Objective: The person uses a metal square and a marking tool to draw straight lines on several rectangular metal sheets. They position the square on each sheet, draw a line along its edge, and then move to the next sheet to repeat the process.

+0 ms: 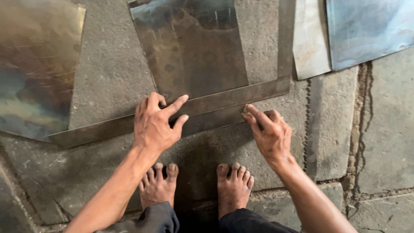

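Rough stone floor (pixel 112 64) carries a dull metal sheet (pixel 194 56), with a large steel L-square (pixel 224 98) laid across its near edge, just ahead of my bare feet (pixel 157 185). My left hand (pixel 153 125) presses the square's long blade flat, fingers (pixel 179 102) spread and gripping nothing. My right hand (pixel 269 133) pinches a small marking piece (pixel 246 110) against the blade's lower edge; more sheets (pixel 366 30) lie at far right.

The small tool (pixel 246 110) pinched in the right hand (pixel 269 133) is mostly hidden by its fingers. The brass sheet (pixel 36 64) and bluish sheet (pixel 371 30) run off the edges.
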